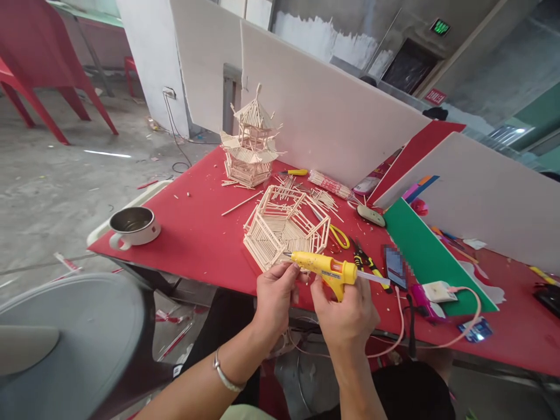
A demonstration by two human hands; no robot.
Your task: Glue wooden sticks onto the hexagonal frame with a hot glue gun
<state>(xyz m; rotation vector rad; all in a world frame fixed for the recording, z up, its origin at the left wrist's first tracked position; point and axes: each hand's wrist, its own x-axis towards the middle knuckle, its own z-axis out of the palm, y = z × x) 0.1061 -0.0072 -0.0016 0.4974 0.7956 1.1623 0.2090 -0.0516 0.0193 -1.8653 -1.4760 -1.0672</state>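
Note:
My right hand [347,312] is wrapped round the handle of a yellow hot glue gun [321,264]; a clear glue stick [371,277] sticks out of its back end. The gun's nozzle points left, over the near rim of a six-sided frame of thin wooden sticks [262,248] with a slatted floor. My left hand [277,286] is pinched closed beside the nozzle, at the near side of that frame. What its fingers hold, if anything, is hidden. Behind stands a tiered pagoda model [251,143] built of the same sticks.
Loose sticks [324,201], yellow-handled scissors [339,236], pliers [371,265] and a phone [395,268] lie on the red table [196,210]. A metal mug [135,226] sits near the left edge. A pink cable [400,326] runs along the front right. White boards [315,111] close off the back.

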